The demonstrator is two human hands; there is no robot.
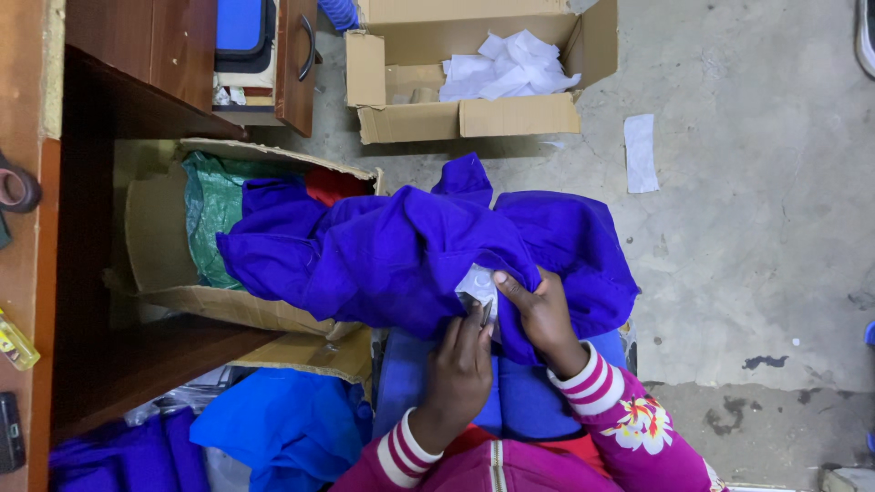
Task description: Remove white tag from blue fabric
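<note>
At nine o'clock in your view runs the edge of the wooden desk (36, 273), with a roll of tape (16, 189) lying on it. Just right of that, under the desk, an open cardboard box (173, 305) holds a green bag (211, 219) and more cloth. At seven o'clock a heap of blue fabric (273, 424) lies on the floor.

Across the centre, the purple garment (410, 246) is spread over your lap and drapes onto the rim of that box. Your left hand (460, 374) comes up from six o'clock and pinches the lower edge of a small grey tag (478, 287) on the garment. Your right hand (542, 314), just beside it, clamps the tag's upper corner between thumb and fingers, with purple cloth bunched beneath the palm.

At twelve o'clock a second cardboard box (474, 114) stands open with crumpled white paper (510, 64) inside. At two o'clock a white slip (641, 153) lies on the concrete floor (756, 228).

Judging by this, the tag work is mid-way: the tag is found and held, the garment is not yet folded or packed, and the boxes are only partly filled.
</note>
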